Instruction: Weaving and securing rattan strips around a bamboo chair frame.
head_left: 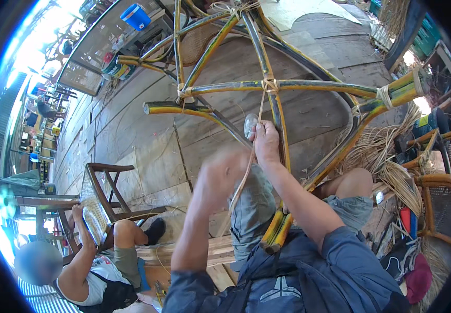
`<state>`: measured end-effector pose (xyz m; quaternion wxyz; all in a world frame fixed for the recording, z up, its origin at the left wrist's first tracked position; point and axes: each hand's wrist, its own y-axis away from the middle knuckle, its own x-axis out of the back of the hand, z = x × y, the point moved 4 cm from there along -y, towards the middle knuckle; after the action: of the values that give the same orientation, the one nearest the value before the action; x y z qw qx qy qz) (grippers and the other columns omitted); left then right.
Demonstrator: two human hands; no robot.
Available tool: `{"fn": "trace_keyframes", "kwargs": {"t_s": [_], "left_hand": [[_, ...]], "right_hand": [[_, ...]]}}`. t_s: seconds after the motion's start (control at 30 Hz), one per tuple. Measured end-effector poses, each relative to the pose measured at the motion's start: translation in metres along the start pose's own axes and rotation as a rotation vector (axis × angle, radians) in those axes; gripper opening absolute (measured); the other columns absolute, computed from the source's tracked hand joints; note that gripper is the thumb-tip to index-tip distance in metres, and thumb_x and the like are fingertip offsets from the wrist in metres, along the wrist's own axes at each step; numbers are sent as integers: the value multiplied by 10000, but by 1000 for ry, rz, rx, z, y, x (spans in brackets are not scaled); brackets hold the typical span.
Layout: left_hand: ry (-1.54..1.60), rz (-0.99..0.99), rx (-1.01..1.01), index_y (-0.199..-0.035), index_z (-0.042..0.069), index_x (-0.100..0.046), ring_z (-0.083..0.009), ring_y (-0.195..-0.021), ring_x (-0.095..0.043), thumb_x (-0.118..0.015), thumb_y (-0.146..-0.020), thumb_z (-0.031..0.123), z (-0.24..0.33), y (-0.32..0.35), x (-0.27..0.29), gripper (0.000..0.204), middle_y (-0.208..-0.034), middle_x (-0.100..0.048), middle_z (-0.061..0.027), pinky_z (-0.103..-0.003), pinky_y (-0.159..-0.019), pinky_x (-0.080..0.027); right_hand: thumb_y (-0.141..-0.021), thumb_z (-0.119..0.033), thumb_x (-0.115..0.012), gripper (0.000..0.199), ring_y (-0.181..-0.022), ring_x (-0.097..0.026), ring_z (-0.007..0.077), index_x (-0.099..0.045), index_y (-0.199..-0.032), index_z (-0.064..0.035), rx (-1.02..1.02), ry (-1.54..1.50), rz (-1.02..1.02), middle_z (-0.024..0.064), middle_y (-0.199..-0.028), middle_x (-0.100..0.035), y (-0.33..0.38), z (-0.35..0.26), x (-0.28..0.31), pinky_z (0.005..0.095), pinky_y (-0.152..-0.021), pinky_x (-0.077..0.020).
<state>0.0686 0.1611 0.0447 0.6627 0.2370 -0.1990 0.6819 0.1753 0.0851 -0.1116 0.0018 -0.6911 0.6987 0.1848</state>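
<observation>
A star-shaped frame of yellow-and-black rattan poles (pixel 220 86) is in front of me, its crossings tied with pale strips. One end of it (pixel 277 229) rests against my lap. From a binding (pixel 270 85) on the crossbar, a thin cane strip (pixel 243 183) runs down through my right hand (pixel 266 142), whose fingers pinch it beside an upright pole. My left hand (pixel 223 173), smeared by motion, is to the left of the strip; its fingers cannot be made out. Just beyond my right fingertips shows a small pale rounded thing (pixel 250 125) of unclear kind.
At lower left another person (pixel 90 279) sits, one hand on a dark wooden chair (pixel 110 195) with a woven panel. Loose cane strips (pixel 382 151) lie heaped on the right, near a rattan chair (pixel 441 201). A blue-and-white bucket (pixel 136 17) stands far left on the plank floor (pixel 147 151).
</observation>
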Motion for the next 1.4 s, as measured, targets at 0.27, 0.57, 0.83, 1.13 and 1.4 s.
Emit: {"fn": "trace_keyframes", "kwargs": {"t_s": [0.27, 0.57, 0.83, 1.13, 1.4], "left_hand": [[56, 269, -352, -1090, 7, -469, -364, -824, -579, -524, -812, 142, -48, -207, -38, 314, -891, -604, -190, -418, -735, -446], [48, 209, -325, -885, 24, -578, -320, -741, -592, -565, -807, 187, -67, -217, -36, 181, -783, -615, -143, -366, -683, -456], [-65, -317, -372, -858, 27, -653, -227, -967, -514, -536, -841, 360, -56, -215, -30, 353, -1015, -558, -127, -309, -892, -368], [-267, -152, -387, -826, 14, -622, -318, -998, -503, -555, -782, 284, -58, -216, -37, 282, -1109, -535, -174, -360, -870, -394], [-312, -182, -392, -774, 52, -644, -347, -1102, -403, -516, -775, 301, -56, -207, -38, 280, -1181, -482, -160, -414, -971, -281]], "right_hand": [[-893, -91, -433, 120, -598, -478, 74, -525, -894, -15, 3, -39, -4, 8, -723, -513, -5, 13, 1, 213, -570, -426], [-892, -146, -490, 132, -603, -509, 45, -586, -881, -56, 800, 569, -56, 40, -719, -560, 27, -70, 31, 202, -547, -422], [-820, -104, -581, 127, -510, -555, 104, -599, -856, 17, 147, 250, -2, 62, -624, -589, -55, -81, 26, 249, -462, -449], [-846, -109, -533, 120, -475, -526, 102, -569, -846, 6, -81, 161, -30, 49, -648, -576, -28, -55, 5, 227, -408, -402], [-881, -127, -501, 143, -456, -487, 69, -557, -804, -21, -77, 22, 1, 14, -613, -534, -31, -42, -4, 216, -385, -370]]}}
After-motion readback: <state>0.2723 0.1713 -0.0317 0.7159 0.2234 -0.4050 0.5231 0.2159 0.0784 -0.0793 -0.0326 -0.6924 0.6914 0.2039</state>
